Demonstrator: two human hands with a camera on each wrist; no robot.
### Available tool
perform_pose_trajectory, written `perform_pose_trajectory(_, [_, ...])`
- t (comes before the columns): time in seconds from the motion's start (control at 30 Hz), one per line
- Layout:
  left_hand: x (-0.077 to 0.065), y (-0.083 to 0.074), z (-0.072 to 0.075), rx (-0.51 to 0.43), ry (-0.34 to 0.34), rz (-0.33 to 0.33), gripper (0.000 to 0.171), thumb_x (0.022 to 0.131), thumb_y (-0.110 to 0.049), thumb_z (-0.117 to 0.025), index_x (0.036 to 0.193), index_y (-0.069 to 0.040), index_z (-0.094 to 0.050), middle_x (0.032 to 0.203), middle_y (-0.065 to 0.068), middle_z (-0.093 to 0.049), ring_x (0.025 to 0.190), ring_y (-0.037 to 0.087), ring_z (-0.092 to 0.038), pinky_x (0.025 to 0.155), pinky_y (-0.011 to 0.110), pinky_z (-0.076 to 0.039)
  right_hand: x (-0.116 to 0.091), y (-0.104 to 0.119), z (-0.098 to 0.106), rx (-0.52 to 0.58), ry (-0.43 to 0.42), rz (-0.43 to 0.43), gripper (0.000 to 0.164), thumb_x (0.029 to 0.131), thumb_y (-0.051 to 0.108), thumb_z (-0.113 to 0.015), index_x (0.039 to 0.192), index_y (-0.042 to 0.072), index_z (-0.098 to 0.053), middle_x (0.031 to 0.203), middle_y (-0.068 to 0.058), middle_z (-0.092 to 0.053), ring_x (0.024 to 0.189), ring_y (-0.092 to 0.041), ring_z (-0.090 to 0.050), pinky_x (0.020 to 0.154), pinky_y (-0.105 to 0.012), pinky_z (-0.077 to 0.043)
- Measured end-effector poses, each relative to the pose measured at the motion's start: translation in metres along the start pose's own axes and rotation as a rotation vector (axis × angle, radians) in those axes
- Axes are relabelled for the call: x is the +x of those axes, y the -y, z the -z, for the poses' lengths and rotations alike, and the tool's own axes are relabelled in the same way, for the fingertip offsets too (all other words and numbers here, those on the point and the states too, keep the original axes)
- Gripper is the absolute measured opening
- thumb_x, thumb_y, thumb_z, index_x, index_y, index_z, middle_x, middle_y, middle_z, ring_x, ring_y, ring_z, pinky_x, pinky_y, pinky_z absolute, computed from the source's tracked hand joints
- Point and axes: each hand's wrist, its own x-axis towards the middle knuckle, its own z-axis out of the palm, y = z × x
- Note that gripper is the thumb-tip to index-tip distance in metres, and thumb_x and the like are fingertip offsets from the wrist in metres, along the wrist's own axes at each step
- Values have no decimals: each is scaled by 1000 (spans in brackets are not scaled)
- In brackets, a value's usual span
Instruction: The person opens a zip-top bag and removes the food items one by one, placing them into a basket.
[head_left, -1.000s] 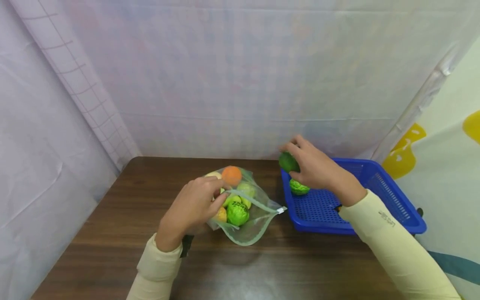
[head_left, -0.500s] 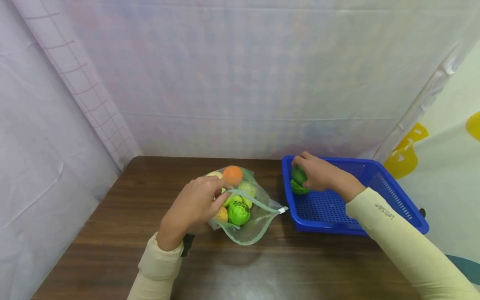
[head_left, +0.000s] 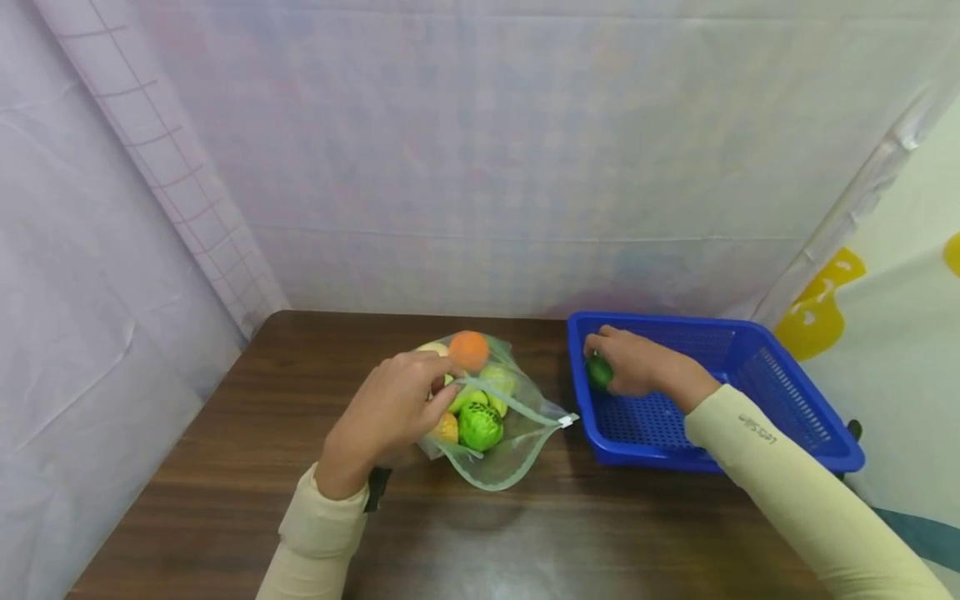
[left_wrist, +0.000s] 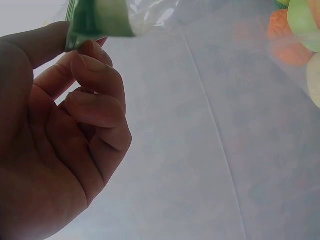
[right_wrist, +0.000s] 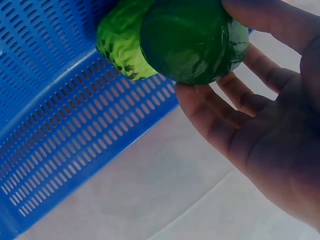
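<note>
My left hand (head_left: 390, 408) pinches the rim of a clear zip bag (head_left: 495, 477), which gapes on the wooden table; in the left wrist view thumb and finger grip its green zip edge (left_wrist: 79, 25). Inside the bag show an orange fruit (head_left: 469, 350), a bright green wrinkled fruit (head_left: 480, 427) and several yellow and pale green ones. Over at the blue basket (head_left: 637, 458), my right hand (head_left: 637, 364) holds a smooth dark green fruit (right_wrist: 192, 40) within the left end. A bright green bumpy fruit (right_wrist: 124, 42) lies right beside it, hidden in the head view.
The brown table (head_left: 247, 467) meets a pale cloth curtain (head_left: 480, 167) at its back edge. A white slider (head_left: 567, 421) at the bag's right corner sits close to the basket's left wall. Something small and dark green (head_left: 854, 429) shows past the basket's right side.
My right hand has come down from above the basket's left rim into the basket, still holding the dark green fruit. The left hand and the bag have stayed in place.
</note>
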Motion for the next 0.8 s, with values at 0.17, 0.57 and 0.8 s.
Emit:
perform_pose_trajectory(0.17, [0,0,0,-4,-1,-3,10,93,-16,-70,100,-15,-76,71,-9,-55,59,5,-45,52,22,-38,2,-2,-3,-3,24,-7,50,73,-3,-71,121,4,-62,109,-14,-57,84,-23,-56,70,-36,-51])
perform_pose_trajectory(0.57, [1,1,0,-6,-16,-20,8,91,-15,-72,97,-13,-75,70,-7,-54,59,5,-43,52,22,-38,7,-4,-8,-18,41,3,49,70,4,-81,116,4,-64,105,-13,-60,87,-24,-57,73,-39,-52])
perform_pose_trajectory(0.8, [2,0,1,0,-2,-4,8,92,-17,-71,99,-14,-76,70,-8,-54,58,5,-44,51,22,-37,12,-4,-15,-37,75,-27,62,66,13,-89,120,1,-63,107,-15,-63,97,-30,-61,87,-47,-53])
